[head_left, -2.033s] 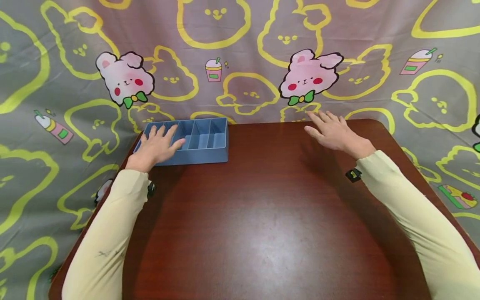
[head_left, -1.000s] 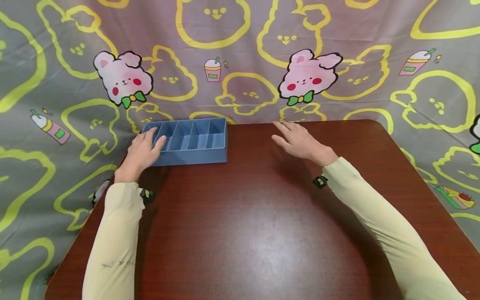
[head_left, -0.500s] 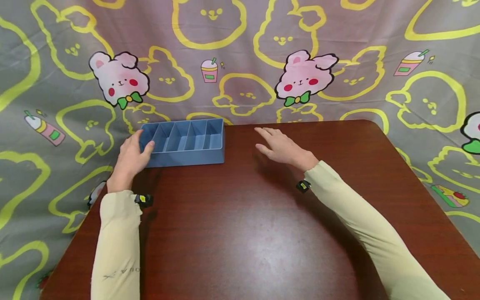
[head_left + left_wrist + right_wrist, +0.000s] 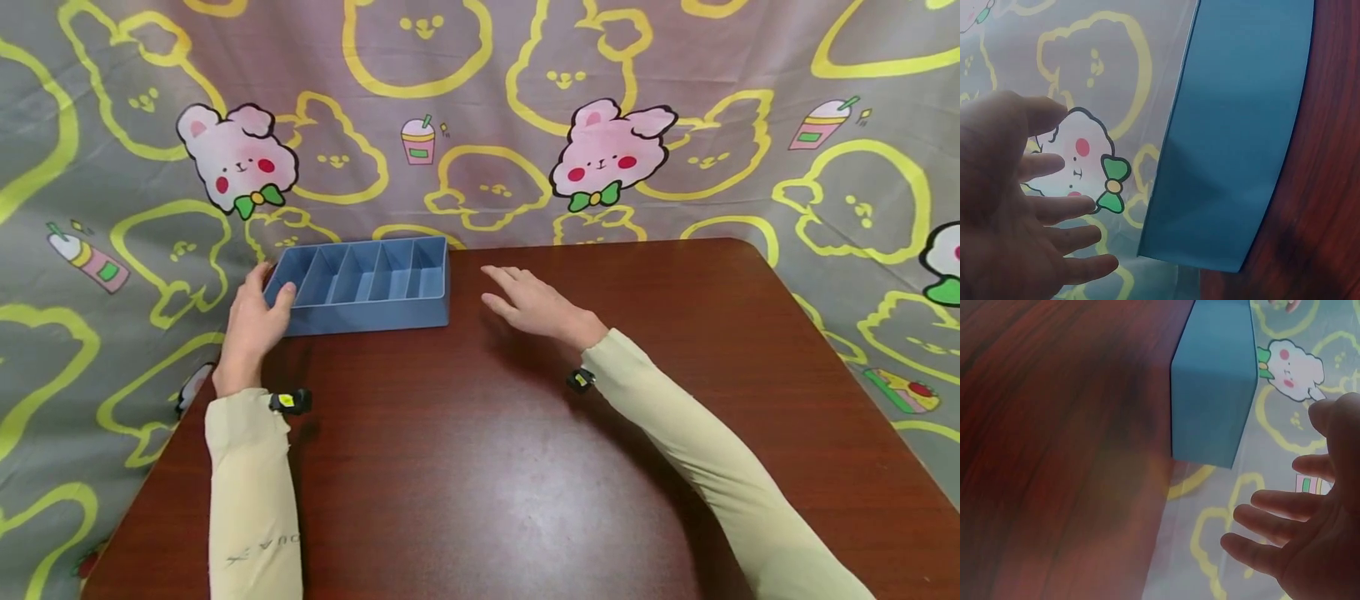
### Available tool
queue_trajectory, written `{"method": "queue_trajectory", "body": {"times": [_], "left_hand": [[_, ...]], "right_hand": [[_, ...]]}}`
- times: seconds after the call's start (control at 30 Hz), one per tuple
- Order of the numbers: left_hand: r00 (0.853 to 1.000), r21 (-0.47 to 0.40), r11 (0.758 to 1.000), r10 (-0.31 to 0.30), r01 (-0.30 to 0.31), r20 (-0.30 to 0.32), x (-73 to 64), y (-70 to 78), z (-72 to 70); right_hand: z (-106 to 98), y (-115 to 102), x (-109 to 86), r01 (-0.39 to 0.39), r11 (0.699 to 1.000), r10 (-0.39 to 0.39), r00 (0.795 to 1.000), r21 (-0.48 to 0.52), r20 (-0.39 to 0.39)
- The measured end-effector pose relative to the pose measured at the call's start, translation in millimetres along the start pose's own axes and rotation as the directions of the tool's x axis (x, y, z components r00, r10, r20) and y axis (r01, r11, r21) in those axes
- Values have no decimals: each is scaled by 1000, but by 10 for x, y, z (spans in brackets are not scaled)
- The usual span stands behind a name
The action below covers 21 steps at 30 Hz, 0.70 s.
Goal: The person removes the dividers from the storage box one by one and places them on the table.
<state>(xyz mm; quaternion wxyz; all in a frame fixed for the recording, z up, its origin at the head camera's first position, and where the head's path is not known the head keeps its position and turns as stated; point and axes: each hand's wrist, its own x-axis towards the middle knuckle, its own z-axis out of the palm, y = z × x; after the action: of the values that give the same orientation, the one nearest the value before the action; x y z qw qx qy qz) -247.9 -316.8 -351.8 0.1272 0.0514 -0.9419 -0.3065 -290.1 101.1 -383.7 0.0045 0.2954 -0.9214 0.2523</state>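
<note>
Blue tray (image 4: 367,317) at rear left, ungripped

The tray has five compartments and lies flat on the brown table (image 4: 465,450), near its rear edge, before a patterned cloth (image 4: 480,108). The left hand (image 4: 252,328) stands at the tray's left end, fingers and thumb spread wide; contact cannot be confirmed. The right hand (image 4: 540,307) is apart from the right end, fingers extended, grip wide, holding nothing.

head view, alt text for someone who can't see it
Blue five-compartment tray on a wooden table, a person's left hand beside its left end and right hand apart from its right end; cartoon-print cloth behind.
</note>
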Motion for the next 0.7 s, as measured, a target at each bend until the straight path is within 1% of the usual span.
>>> {"method": "queue_trajectory", "body": {"times": [0.13, 0.27, 0.4, 0.5, 0.6, 0.7], "left_hand": [[999, -11, 999, -35, 35, -1, -10, -39, 33], [999, -27, 998, -53, 52, -4, -3, -65, 71], [998, -35, 997, -66, 66, -5, 11, -106, 86], [996, -27, 996, -84, 84, -20, 26, -159, 76], [996, -25, 997, -80, 79, -44, 60, -210, 60], [996, -23, 997, -70, 69, -50, 94, -253, 53]], "right_hand": [[75, -43, 41, -6, 1000, 6, 1000, 10, 13], [132, -68, 73, -19, 1000, 18, 1000, 16, 19], [161, -88, 100, -17, 1000, 17, 1000, 23, 7], [175, -119, 132, -11, 999, 11, 1000, 32, -7], [193, -163, 165, -13, 998, 14, 999, 62, -28], [219, -215, 185, -17, 996, 19, 1000, 84, -18]]}}
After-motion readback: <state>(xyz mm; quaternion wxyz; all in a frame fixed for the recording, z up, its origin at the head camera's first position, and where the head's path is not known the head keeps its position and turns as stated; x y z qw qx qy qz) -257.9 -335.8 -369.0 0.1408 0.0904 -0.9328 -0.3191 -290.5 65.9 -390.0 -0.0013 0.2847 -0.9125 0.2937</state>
